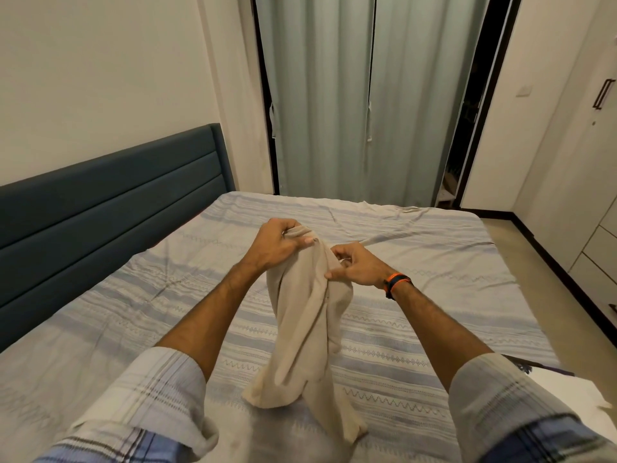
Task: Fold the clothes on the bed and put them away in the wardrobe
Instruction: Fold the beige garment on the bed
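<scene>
Headboard (110,195): dark teal, padded in horizontal bands, along the left side of the bed against a pale wall.
Curtains (350,95): grey-green, drawn shut at the far end of the room, framed by a dark door frame (480,111); dim gap at the right edge.
Wardrobe (587,155): pale doors at the far right, dark handle (602,94) high up, drawer fronts lower down.
Wall switch (522,91): small pale plate left of the wardrobe.
Floor (521,262): beige strip between bed and wardrobe, dark skirting along the base.
Bed (417,295): covered by a bedsheet striped pale blue and white with zigzag bands, wrinkled near the far edge.
In the way: nothing seen lying between the held cloth and the wardrobe apart from the bed's right edge and the floor strip.
Garment (307,329): beige, soft knit-like cloth, bunched in long vertical folds; kind of garment not told from this view.
Garment place: held up over the middle of the bed, top gathered between both hands, lower end draped down onto the near part of the sheet.
Left hand (277,243): fingers curled tight over the top edge of the cloth, thumb pressed across it.
Right hand (357,267): just right of the left, thumb and fingers pinched on a fold lower down the cloth.
Wristband (395,284): dark with orange, on the right wrist.
Sleeves (160,392): pale checked shirt, rolled up at both forearms.
</scene>
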